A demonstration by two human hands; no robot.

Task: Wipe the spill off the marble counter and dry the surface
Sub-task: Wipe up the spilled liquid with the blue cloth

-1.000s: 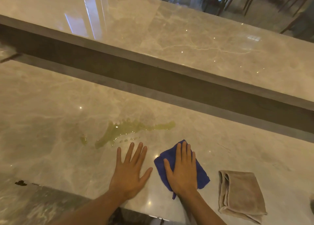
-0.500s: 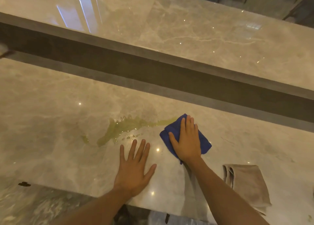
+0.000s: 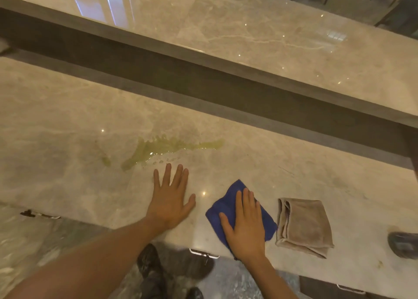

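Yellow-green spill (image 3: 167,149) streaks the worktop (image 3: 56,174) at far left, untouched. Left hand (image 3: 170,202) lies open and flat, just near of it. Right hand (image 3: 245,225) presses open-palmed on the soft, limp blue cloth (image 3: 222,205); best bunched under the palm. Folded tan towel (image 3: 304,226) waits rightmost.
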